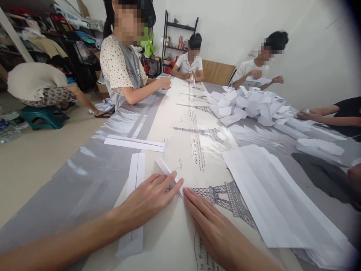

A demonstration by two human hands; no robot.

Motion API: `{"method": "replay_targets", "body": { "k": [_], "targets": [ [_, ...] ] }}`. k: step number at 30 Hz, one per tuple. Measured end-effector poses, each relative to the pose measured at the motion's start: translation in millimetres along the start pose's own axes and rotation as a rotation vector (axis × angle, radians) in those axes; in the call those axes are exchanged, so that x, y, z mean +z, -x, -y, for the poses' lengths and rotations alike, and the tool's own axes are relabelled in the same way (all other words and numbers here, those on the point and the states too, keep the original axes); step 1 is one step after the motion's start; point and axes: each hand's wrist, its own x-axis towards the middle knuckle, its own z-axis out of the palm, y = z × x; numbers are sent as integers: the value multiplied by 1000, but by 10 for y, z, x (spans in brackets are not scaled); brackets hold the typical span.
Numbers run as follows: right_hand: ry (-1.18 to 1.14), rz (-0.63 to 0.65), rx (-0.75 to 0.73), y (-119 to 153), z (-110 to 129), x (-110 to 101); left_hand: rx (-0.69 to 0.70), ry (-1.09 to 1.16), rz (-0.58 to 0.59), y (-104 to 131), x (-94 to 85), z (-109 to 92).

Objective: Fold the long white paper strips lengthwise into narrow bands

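A narrow folded strip of white paper (163,164) lies slantwise on the tablecloth under my hands. My left hand (153,192) grips it from above, the fingers bent over it and slightly apart. My right hand (213,222) rests at the strip's near end, fingers straight and side by side, fingertips touching its edge. Beside my left hand lies a folded paper strip (138,165), partly covered by my forearm. Another folded strip (132,143) lies crosswise beyond it. To the right of my right hand is a stack of white paper sheets (270,195).
The long table carries a cloth (175,113) printed with towers. A heap of folded white papers (248,103) covers the far right. Several people sit or stand around the table. One person (42,82) crouches on a green stool (45,114) at left, near crowded shelves.
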Motion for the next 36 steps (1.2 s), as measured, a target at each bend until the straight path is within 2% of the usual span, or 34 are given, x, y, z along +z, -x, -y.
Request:
{"method": "replay_targets", "body": {
  "k": [3,6,14,22,26,32,36],
  "targets": [
    [18,-59,-16,24,-9,94,32,-38,-3,8,1,14],
    [47,-64,-14,43,1,124,29,-36,-4,13,29,30],
    [117,-38,3,9,103,108,-5,5,23,42,73,44],
    [172,-69,-21,-24,165,74,-42,-16,37,31,70,19],
    [126,-84,-14,-30,167,72,-24,6,4,59,87,15],
    [33,-59,9,-18,136,99,-22,8,32,103,118,2],
    [12,-48,23,-6,124,118,-16,25,11,122,146,12]
  ]
}}
